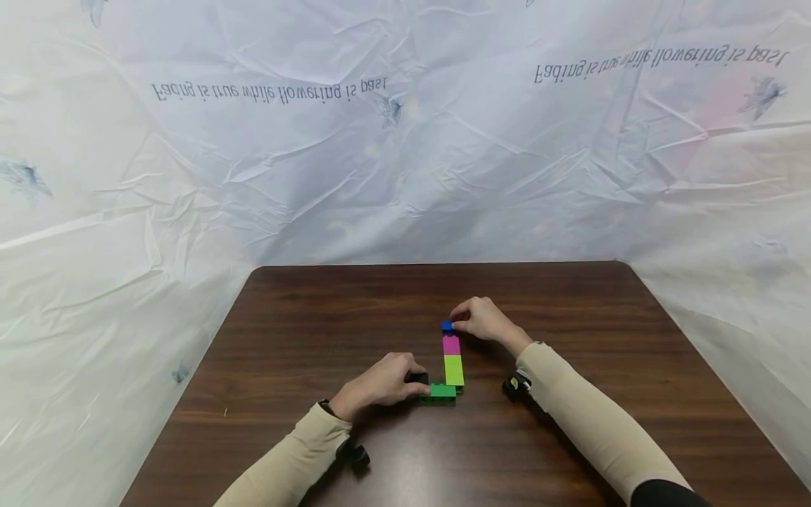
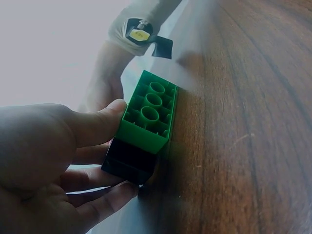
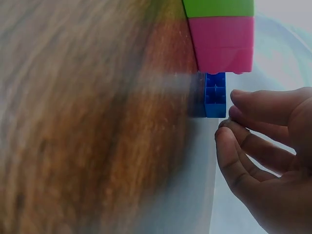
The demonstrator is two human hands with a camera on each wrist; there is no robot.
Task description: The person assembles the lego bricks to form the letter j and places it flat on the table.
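Observation:
My left hand point(image 1: 383, 380) grips a black brick point(image 2: 129, 161) and an adjoining green brick point(image 1: 441, 393). In the left wrist view its thumb lies against the green brick, whose hollow underside shows, and other fingers lie along the black one. My right hand point(image 1: 484, 320) is at the far end of the row, its bent fingertips close beside a small blue brick point(image 3: 215, 95). The right wrist view shows a slight gap between thumb and blue brick. Between the hands, a pink brick point(image 1: 450, 344) adjoins a yellow-green brick point(image 1: 453, 370), which meets the green one.
All of this is on a dark brown wooden table point(image 1: 317, 317). A white printed sheet point(image 1: 405, 176) hangs behind the table and along its sides. Small black devices point(image 1: 357, 458) are strapped to both wrists over beige sleeves point(image 1: 589, 422).

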